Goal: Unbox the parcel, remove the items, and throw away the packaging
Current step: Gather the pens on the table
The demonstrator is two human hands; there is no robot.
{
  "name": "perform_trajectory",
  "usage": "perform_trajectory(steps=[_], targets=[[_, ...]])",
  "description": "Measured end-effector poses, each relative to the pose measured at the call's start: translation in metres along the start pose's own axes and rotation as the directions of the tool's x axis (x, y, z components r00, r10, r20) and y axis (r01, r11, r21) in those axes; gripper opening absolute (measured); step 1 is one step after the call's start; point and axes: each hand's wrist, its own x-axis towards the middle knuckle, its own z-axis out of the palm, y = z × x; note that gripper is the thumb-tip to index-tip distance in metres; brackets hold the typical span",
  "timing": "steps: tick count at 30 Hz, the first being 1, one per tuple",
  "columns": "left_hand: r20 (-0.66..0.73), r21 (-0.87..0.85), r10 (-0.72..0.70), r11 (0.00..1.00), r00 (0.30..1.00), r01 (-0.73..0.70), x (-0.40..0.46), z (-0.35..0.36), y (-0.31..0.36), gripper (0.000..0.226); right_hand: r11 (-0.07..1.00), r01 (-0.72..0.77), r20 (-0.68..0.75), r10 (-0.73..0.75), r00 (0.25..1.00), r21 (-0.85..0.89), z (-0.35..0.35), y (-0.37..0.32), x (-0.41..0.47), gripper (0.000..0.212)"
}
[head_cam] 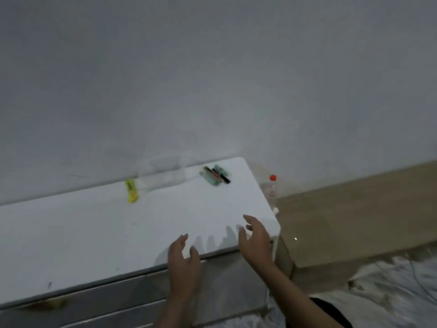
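A white table [94, 233] runs along a grey wall. On it lie a yellow highlighter [131, 191] and, farther right, a small bunch of pens and markers [216, 174]. Between them, against the wall, sits a blurred piece of clear plastic packaging [163, 170]. No parcel box is in sight. My left hand [183, 261] hovers over the table's near edge, fingers apart and empty. My right hand [255, 237] floats near the table's right corner, also empty with fingers spread.
A clear bottle with a red cap [272, 187] stands on the floor just beyond the table's right end. Tan floor [354, 221] spreads to the right. A pale rumpled sheet [390, 292] covers the lower right. Metal frame rails [118, 294] run under the table.
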Motion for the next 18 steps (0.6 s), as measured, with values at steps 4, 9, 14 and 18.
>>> perform_trajectory(steps=[4, 9, 14, 18], targets=[[-0.070, 0.033, -0.012, 0.999, 0.997, 0.015, 0.076, -0.037, -0.019, 0.035, 0.994, 0.090, 0.010, -0.090, 0.996, -0.054, 0.057, -0.025, 0.043, 0.036], [-0.069, 0.036, 0.032, 0.999, 0.997, -0.030, 0.183, -0.065, -0.034, 0.045, 0.964, 0.161, -0.062, -0.177, 0.982, -0.213, 0.120, -0.052, 0.119, 0.039], [-0.007, 0.041, 0.086, 0.996, 0.996, -0.085, 0.259, -0.061, -0.042, 0.058, 0.885, 0.121, -0.115, -0.192, 0.975, -0.450, 0.144, -0.050, 0.179, 0.051], [0.059, 0.060, 0.093, 0.994, 0.994, -0.096, 0.297, -0.042, -0.047, 0.073, 0.803, -0.014, -0.120, -0.071, 0.990, -0.596, 0.141, -0.046, 0.210, 0.061]])
